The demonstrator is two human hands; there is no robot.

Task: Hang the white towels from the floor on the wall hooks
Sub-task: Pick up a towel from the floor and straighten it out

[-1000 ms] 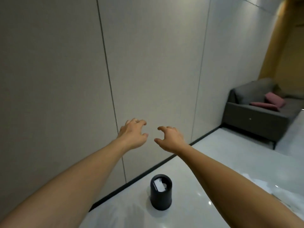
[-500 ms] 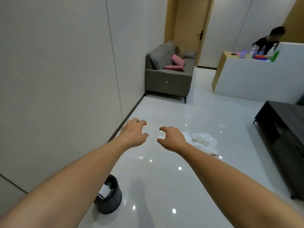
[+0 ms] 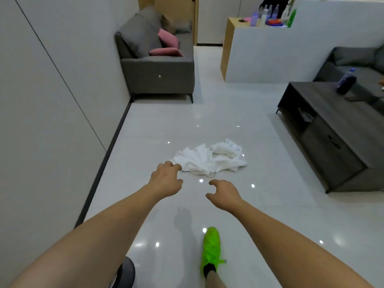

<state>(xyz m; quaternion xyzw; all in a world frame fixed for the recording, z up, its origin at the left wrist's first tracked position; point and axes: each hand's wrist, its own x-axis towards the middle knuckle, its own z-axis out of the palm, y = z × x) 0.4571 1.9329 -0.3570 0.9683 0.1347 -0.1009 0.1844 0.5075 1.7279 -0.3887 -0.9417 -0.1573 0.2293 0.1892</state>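
i am holding both hands out over the floor (image 3: pixel 158 125), left hand (image 3: pixel 166 181) and right hand (image 3: pixel 223 194) loosely curled, grasping nothing; towels (image 3: pixel 209 157) are lying crumpled just ahead.

One heap of white towels (image 3: pixel 209 160) lies just beyond the two empty hands, left grip (image 3: pixel 167 180) and right grip (image 3: pixel 223 194); how many towels it holds cannot be told. Two sofas, two pink cushions, one green-covered foot (image 3: pixel 211 247).
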